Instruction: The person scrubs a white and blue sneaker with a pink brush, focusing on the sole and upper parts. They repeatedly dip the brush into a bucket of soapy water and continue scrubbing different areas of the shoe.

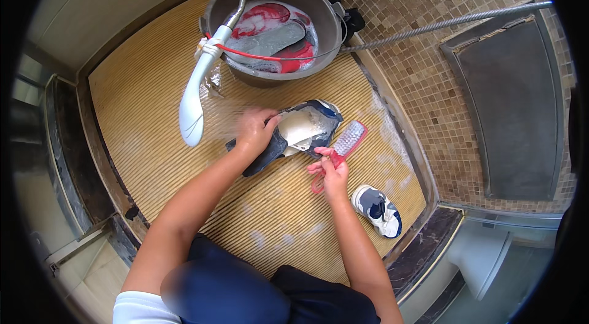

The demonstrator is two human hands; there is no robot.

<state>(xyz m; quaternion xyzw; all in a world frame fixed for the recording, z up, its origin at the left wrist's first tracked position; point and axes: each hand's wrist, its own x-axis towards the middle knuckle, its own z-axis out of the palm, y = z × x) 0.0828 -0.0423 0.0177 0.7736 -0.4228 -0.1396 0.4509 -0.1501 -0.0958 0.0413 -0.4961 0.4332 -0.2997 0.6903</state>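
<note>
My left hand (257, 133) grips the dark collar end of a navy-and-white shoe (303, 127), whose wet, pale inside faces up. The fingers are blurred, with water spraying across them. My right hand (332, 170) holds a red scrub brush (350, 138) by its handle, pale bristles upward, close beside the shoe. On the ribbed mat (161, 158), right of my right forearm, lies another navy-and-white shoe (377, 211). A white shower head (192, 112) hangs at the left, its spray directed towards my left hand and the shoe.
Ahead stands a large grey tub (276, 76) with soapy water, a grey insole (276, 41) and red items. A metal hose (441, 19) runs along the tiled wall (400, 57). Foam patches (389, 112) lie by the mat's right edge; a dark stone sill (428, 255) borders the lower right.
</note>
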